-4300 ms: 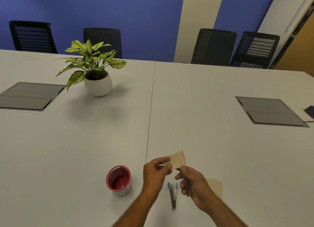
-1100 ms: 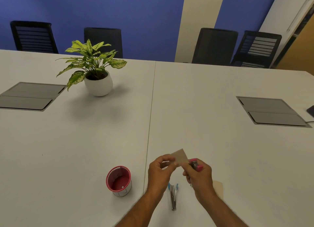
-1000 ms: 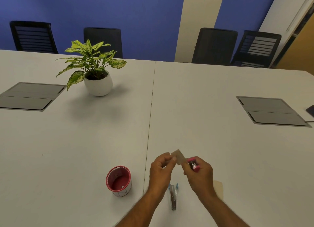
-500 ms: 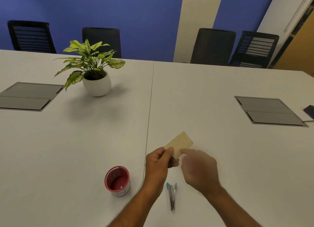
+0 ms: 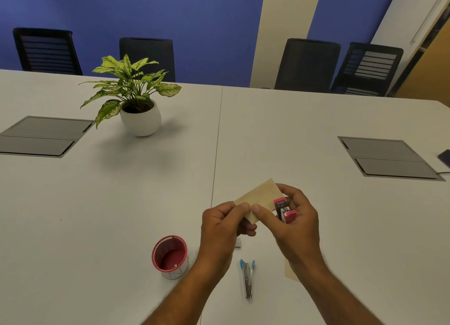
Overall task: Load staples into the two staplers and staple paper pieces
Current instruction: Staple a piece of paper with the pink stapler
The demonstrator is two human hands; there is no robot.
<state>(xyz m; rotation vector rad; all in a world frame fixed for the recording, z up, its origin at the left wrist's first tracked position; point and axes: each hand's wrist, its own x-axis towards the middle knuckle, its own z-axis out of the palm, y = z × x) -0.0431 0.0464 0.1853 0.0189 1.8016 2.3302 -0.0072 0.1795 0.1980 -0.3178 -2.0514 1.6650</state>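
Near the front edge of the counter, head view:

Left hand: the left hand (image 5: 224,225) pinches the near left corner of a tan paper piece (image 5: 261,198) between thumb and forefinger, held up above the counter (image 5: 121,203).

Right hand: the right hand (image 5: 292,220) is curled round a pink stapler (image 5: 284,209), whose mouth end sits at the right edge of the paper piece; its thumb tip presses on the paper just beside the left thumb.

Paper piece: tilted, its far corner higher and to the right, its near edge between the two thumbs.

Second paper piece: a tan sheet (image 5: 288,272) lies flat on the counter, mostly hidden under the right wrist.

Blue stapler: a metal stapler with blue tips (image 5: 248,278) lies on the counter between the two forearms, apart from both hands, blue end pointing away from the person.

Small white block: a small pale item (image 5: 238,242) rests on the counter just below the left hand; what it is cannot be told.

Red cup: a round red cup (image 5: 170,256) stands upright to the left of the left forearm, near the blue stapler.

Plant: a leafy plant in a white pot (image 5: 140,120) stands well back on the left half of the counter.

Panels: grey flap panels (image 5: 41,137) are set into the counter at left and at right.

Chairs: black chairs (image 5: 306,64) stand along the far side against a blue wall.
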